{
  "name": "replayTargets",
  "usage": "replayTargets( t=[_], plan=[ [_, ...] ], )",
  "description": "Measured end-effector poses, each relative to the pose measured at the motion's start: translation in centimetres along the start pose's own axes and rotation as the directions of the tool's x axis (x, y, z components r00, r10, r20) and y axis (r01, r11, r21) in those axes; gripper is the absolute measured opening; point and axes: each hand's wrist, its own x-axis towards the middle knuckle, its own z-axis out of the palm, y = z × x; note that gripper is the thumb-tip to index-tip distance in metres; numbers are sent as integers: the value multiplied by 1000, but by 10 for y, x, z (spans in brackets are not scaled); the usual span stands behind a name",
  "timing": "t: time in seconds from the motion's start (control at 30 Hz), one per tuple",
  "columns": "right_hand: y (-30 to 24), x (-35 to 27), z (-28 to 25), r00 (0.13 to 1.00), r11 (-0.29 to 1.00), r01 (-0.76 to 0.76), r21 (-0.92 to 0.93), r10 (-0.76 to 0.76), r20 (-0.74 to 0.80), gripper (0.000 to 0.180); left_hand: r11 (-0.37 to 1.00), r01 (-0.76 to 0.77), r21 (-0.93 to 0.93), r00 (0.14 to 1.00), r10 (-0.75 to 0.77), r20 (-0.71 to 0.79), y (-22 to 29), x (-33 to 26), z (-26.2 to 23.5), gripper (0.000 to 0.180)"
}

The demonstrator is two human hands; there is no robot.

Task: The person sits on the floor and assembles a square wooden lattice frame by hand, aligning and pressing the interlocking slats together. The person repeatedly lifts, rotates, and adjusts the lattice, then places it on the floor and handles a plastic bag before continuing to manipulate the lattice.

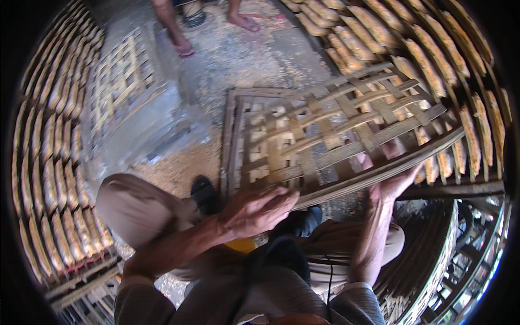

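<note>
A woven bamboo lattice tray (325,135) is tilted in front of me, its right side higher than its left. My left hand (259,210) is closed around the near-left part of its thick rim. Toward the right end, my right hand (394,176) holds the near rim from below, and some of its fingers show through the gaps in the weave. The tray carries nothing on its slats. Beneath it, a wooden-framed piece (229,135) rests on the floor, partly hidden by the tray.
Stacked rows of long, pale orange-brown pieces stand at the left (59,189) and the upper right (374,32). Another lattice tray (122,81) lies beyond crumpled plastic sheeting (157,127). Another person's sandalled foot (184,50) is at the far side. Crumbs litter the floor (244,59).
</note>
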Motion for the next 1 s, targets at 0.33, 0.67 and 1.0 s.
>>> replayTargets(
  t=[0.33,0.67,1.0],
  plan=[
    [49,-19,-22,922,755,-230,-615,-33,-385,80,852,252,-459,962,-274,19,11,-15,28,42],
    [36,-10,1,982,785,-93,-613,-30,-187,70,926,353,-136,918,-314,245,-30,-12,17,35],
    [86,29,-66,993,785,-95,-613,33,-112,62,937,330,-114,911,-284,298,-27,-38,8,34]
  ],
)
